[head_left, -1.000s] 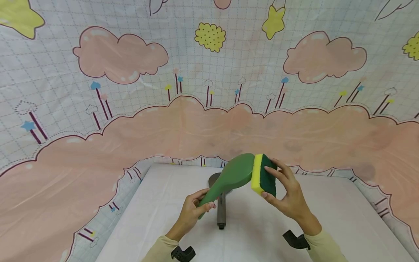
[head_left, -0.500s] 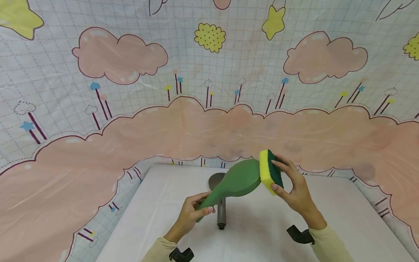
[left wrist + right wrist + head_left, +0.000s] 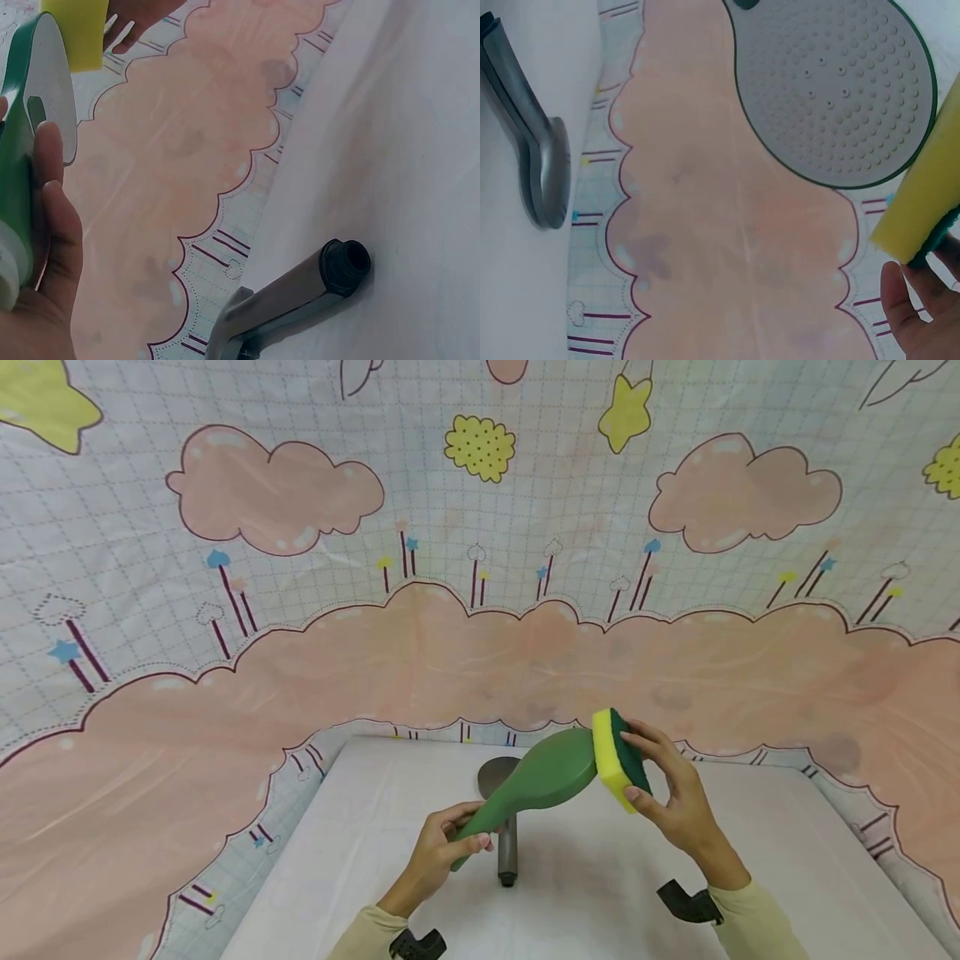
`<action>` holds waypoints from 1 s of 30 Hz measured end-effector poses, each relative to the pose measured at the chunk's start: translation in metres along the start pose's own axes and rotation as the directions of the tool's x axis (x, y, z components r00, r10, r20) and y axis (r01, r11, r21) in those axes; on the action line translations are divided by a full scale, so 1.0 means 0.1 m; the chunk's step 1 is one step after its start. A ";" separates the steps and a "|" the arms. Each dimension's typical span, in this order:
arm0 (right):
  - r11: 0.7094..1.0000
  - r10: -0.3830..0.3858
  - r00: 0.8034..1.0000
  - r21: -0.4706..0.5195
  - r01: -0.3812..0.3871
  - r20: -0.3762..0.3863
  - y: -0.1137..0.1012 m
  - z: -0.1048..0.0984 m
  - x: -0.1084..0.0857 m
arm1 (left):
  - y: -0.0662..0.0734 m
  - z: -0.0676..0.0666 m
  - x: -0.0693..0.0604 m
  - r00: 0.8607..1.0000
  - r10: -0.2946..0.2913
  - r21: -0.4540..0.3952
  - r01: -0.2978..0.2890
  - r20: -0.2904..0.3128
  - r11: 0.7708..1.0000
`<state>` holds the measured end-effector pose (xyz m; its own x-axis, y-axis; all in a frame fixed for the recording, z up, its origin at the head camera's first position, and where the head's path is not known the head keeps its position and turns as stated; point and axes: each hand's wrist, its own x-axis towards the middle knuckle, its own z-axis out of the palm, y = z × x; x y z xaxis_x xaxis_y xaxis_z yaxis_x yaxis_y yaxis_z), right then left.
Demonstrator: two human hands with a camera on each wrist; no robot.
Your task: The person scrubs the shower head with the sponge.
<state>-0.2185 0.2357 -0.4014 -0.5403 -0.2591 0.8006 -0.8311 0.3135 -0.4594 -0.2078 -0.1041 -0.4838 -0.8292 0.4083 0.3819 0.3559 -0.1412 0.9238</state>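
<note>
Your left hand (image 3: 438,850) has its fingers curled snugly round the handle of the green shower head (image 3: 553,768), thumb lying over it near the lower end, so that grip's pretty narrow. Your right hand (image 3: 678,802) is a looser pinch, thumb and fingers about as far apart as the sponge (image 3: 609,764) they're holding. You've got fingertips on its dark green scrubby side and the thumb down at the lower corner.

The green shower head slants up and right from your left fingers, and its rim touches the yellow side of the sponge, just left of your right fingers. Its grey nubby face shows in the right wrist view.

Count-wise: one sponge, two shower heads. The second is a grey shower head (image 3: 507,852) lying on the white table (image 3: 330,852), below and just right of your left fingers, handle pointing back toward you, its round end partly hidden behind the green one. You've also got two black wrist pieces (image 3: 688,902), one by each pale sleeve (image 3: 761,925), and one patterned cloth (image 3: 480,668) running behind everything, beyond both sets of fingers.
</note>
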 end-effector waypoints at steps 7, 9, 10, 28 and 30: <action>0.998 -0.040 0.999 0.040 0.040 -0.014 -0.07 0.03 0.02 | -0.01 0.01 0.00 0.998 -0.062 -0.011 0.062 -0.011 0.998; 0.998 -0.045 0.999 0.049 0.045 -0.015 -0.08 0.04 0.02 | -0.01 0.02 0.01 0.997 -0.071 0.005 0.071 -0.013 0.997; 0.997 -0.046 0.999 0.055 0.047 -0.015 -0.08 0.04 0.02 | -0.01 0.02 0.01 0.997 -0.074 0.017 0.075 -0.017 0.997; 0.979 0.142 0.990 0.146 -0.144 0.024 0.10 -0.02 -0.03 | -0.05 0.02 -0.01 0.999 0.020 0.073 -0.016 -0.048 0.997; 0.980 0.142 0.990 0.135 -0.143 0.021 0.10 -0.02 -0.04 | -0.05 0.02 -0.01 0.998 0.021 0.076 -0.017 -0.052 0.997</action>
<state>-0.2249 0.2414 -0.4084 -0.6553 -0.2315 0.7190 -0.7552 0.2209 -0.6172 -0.2079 -0.1019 -0.4890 -0.8426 0.3578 0.4024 0.4020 -0.0793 0.9122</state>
